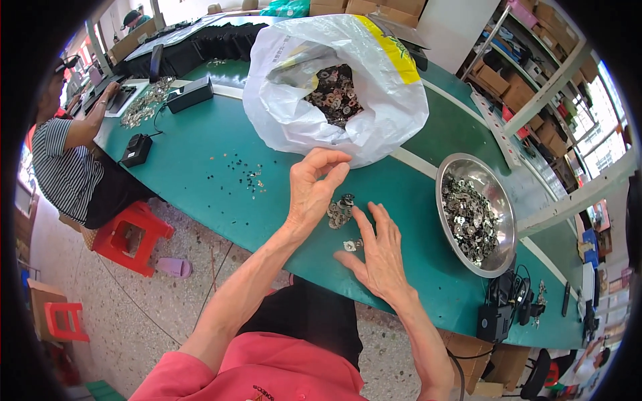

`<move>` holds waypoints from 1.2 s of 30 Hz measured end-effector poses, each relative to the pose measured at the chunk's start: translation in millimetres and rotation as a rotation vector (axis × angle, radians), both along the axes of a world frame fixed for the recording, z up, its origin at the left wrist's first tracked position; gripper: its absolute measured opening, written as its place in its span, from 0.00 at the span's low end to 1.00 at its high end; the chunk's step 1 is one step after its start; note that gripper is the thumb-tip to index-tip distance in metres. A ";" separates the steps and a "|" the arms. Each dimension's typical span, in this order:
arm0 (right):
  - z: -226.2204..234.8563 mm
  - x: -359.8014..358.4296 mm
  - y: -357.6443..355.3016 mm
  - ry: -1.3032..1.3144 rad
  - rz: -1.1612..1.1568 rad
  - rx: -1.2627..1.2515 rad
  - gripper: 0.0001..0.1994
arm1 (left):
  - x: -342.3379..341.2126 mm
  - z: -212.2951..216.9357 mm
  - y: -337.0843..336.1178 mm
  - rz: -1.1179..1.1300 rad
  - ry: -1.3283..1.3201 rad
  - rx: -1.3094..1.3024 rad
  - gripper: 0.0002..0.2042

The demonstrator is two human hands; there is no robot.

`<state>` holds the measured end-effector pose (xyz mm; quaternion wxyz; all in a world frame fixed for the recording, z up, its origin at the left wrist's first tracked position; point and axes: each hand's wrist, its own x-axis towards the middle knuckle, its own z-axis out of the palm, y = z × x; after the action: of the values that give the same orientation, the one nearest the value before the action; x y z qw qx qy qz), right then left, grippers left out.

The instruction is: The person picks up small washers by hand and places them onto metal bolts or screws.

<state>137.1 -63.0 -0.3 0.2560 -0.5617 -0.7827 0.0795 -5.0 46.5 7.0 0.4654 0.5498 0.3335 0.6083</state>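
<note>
metal parts (336, 214) beside spread right hand (380, 257)

The tabletop (414, 287) is coloured teal green and is crossed by a whitish stripe (409, 159). The plastic bag (277, 113) is mostly white, marked by a bright yellow band (391, 50); among the bagged pieces (332, 97), dark brown is mixed with coppery and silvery tones. Silver is shared by the metal bowl (506, 227) and its washer-like contents (470, 220), which are flecked with dark grey. Dull silver and near-black are shown in the loose heap (338, 212). The seated person's shirt (57, 157) is striped dark and white; the plastic stool (138, 234) is coloured red, the floor (154, 314) speckled grey-beige.
</note>
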 end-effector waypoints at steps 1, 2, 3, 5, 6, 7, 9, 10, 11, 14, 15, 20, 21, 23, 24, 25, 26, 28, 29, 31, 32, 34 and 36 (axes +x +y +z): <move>-1.7 -4.4 5.6 -0.023 -0.016 0.017 0.35 | -1.1 -0.6 0.1 -0.009 -0.010 -0.011 0.07; -3.7 -9.1 11.6 -0.046 -0.031 0.034 0.34 | -2.1 -1.1 0.0 -0.019 -0.020 -0.021 0.07; -5.7 -13.0 17.3 -0.048 -0.034 0.032 0.34 | -1.4 -0.7 -0.1 -0.021 -0.021 -0.022 0.07; -10.5 -21.4 30.3 -0.050 -0.082 0.078 0.32 | 0.1 -0.3 -0.5 -0.021 -0.010 -0.014 0.07; -12.5 -25.7 36.7 -0.049 -0.083 0.077 0.32 | 0.5 -0.7 -0.1 -0.023 -0.009 -0.015 0.07; -14.3 -29.7 43.3 -0.058 -0.100 0.097 0.31 | 1.1 -1.3 0.5 -0.022 -0.023 0.000 0.08; -16.8 -35.0 54.7 -0.038 -0.116 0.130 0.27 | 2.0 -1.6 1.0 -0.022 -0.035 0.015 0.08; -17.6 -33.9 57.9 -0.036 -0.117 0.129 0.27 | 2.5 -0.9 0.3 -0.031 -0.040 0.004 0.08; -18.1 -31.3 60.3 -0.018 -0.115 0.126 0.25 | 3.6 -0.7 0.0 -0.041 -0.045 -0.007 0.08; -13.0 -17.8 67.3 0.158 -0.047 0.053 0.21 | 1.4 -6.1 1.5 -0.042 -0.037 -0.008 0.08; -7.5 -11.2 67.0 0.303 0.000 -0.013 0.19 | 1.1 -4.6 0.4 -0.037 -0.037 -0.005 0.08; -1.1 6.5 62.5 0.425 0.089 -0.142 0.20 | 1.5 -2.1 3.9 -0.036 0.108 0.010 0.07; -2.6 4.6 62.9 0.331 0.105 -0.067 0.19 | -0.4 -0.4 6.3 -0.045 0.153 0.047 0.07; -3.6 3.2 63.1 0.239 0.123 0.008 0.19 | -3.0 6.1 11.5 -0.087 0.234 0.085 0.07; -3.4 4.8 62.8 0.264 0.115 -0.020 0.16 | -3.4 10.1 14.2 -0.133 0.312 0.122 0.07; -3.2 5.7 62.8 0.288 0.106 -0.049 0.14 | -3.8 13.0 17.2 -0.133 0.314 0.122 0.07; -3.1 6.0 62.9 0.289 0.106 -0.050 0.14 | -4.2 15.3 20.2 -0.197 0.388 0.153 0.07; -2.8 7.6 63.7 0.352 0.088 -0.080 0.08 | -4.6 14.4 22.9 -0.267 0.460 0.186 0.06; -2.9 7.5 64.2 0.351 0.084 -0.080 0.08 | -6.0 11.2 23.8 -0.258 0.521 0.236 0.06; -3.9 5.8 64.9 0.476 0.042 -0.094 0.05 | -8.9 1.2 24.7 -0.254 0.580 0.283 0.05; -4.0 6.6 65.4 0.474 0.038 -0.098 0.05 | -10.1 -5.9 24.9 -0.251 0.598 0.309 0.05; -3.5 6.3 66.3 0.519 0.034 -0.061 0.05 | -12.1 -9.5 25.1 -0.246 0.617 0.326 0.05; -1.2 7.7 64.7 0.553 0.002 -0.100 0.05 | -13.6 -8.0 27.2 -0.273 0.642 0.416 0.05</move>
<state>144.8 1.7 -1.5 0.4318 -0.5297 -0.6788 0.2687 -18.6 73.7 -1.1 0.2928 0.8335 0.2554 0.3929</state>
